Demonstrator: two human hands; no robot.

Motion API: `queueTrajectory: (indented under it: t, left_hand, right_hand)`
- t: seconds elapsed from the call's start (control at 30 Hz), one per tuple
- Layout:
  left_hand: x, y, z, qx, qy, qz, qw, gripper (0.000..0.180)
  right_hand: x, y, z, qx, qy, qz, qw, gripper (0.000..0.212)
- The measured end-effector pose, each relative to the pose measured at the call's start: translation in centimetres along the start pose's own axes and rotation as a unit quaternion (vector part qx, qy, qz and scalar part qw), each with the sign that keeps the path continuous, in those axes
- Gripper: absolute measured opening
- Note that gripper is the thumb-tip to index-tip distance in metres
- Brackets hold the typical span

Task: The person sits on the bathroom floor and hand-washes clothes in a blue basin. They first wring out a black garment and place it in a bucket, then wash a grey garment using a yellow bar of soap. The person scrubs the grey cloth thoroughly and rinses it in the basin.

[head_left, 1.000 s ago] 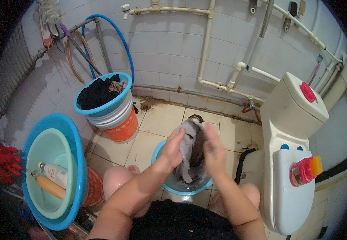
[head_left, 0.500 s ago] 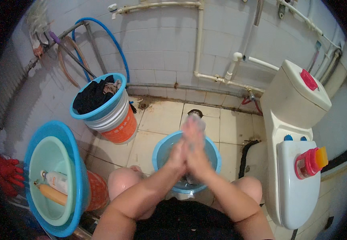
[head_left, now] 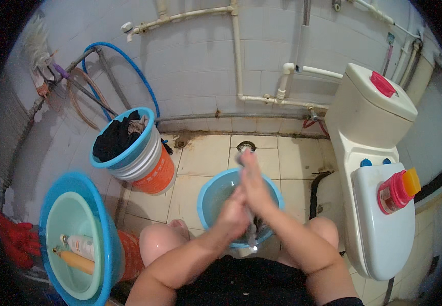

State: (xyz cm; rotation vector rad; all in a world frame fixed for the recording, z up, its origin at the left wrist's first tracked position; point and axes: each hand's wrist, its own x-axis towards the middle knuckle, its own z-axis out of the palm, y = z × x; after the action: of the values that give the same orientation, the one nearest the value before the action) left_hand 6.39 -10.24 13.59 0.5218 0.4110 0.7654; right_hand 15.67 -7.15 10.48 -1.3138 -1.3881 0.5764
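Compared with the frame half a second earlier, the palms no longer lie level: the left hand (head_left: 234,213) now sits lower and nearer the body, while the right hand (head_left: 255,189) extends farther forward, and we note a slight shift of the whole view. Both hands press together around a grey cloth (head_left: 252,235), holding it between the palms; the right fingers are nearly straight, but blur keeps us from telling how far the left fingers curl. We find the cloth above the light blue basin (head_left: 201,204), a strip of it hanging below the hands and a small end showing near the right fingertips; how it lies between the palms is hidden. The basin stands on the tiled floor (head_left: 200,153), between the person's knees and a round floor drain (head_left: 246,146). To the left we observe a white bucket (head_left: 147,150) with an orange band, bearing a blue basin (head_left: 151,121) of black clothing (head_left: 116,137). Nearer, a pale green basin (head_left: 70,217) rests inside a larger blue tub (head_left: 97,203) and contains a white bottle (head_left: 82,247) and an orange-tan bottle (head_left: 77,262); red gloves (head_left: 18,240) hang beside it. To the right stands a toilet (head_left: 366,115), its closed lid (head_left: 386,242) carrying a pink jar (head_left: 391,200) with a yellow top.
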Motion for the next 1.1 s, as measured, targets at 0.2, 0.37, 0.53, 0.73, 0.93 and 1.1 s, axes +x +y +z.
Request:
queueTrajectory:
  t: [0.2,0.37,0.53,0.73,0.93,1.1]
  left_hand:
    - [1.0,0.3,-3.4,0.007,-0.026,0.079,0.997,0.046]
    - [1.3,-1.5,-5.8,-0.053,-0.149,0.187,0.970,0.047]
    - [0.6,1.0,-3.0,0.040,-0.053,0.065,0.996,0.047]
    - [0.1,0.9,-3.1,-0.044,-0.001,0.043,0.998,0.047]
    - [-0.3,0.6,-2.3,0.036,0.014,-0.055,0.998,0.038]
    - [0.7,4.0,-2.8,0.035,-0.013,-0.011,0.999,0.036]
  right_hand:
    - [0.6,-2.7,0.0,-0.061,-0.014,0.014,0.998,0.056]
    - [-2.4,-3.4,1.4,-0.110,-0.081,-0.053,0.989,0.051]
    - [-0.4,-1.0,1.0,-0.278,0.010,-0.079,0.957,0.055]
    - [-3.0,-4.5,1.0,-0.048,-0.046,-0.025,0.997,0.046]
    - [2.0,0.3,-3.1,0.160,0.026,0.202,0.966,0.043]
    - [2.6,-1.1,-5.7,0.367,0.119,0.196,0.901,0.040]
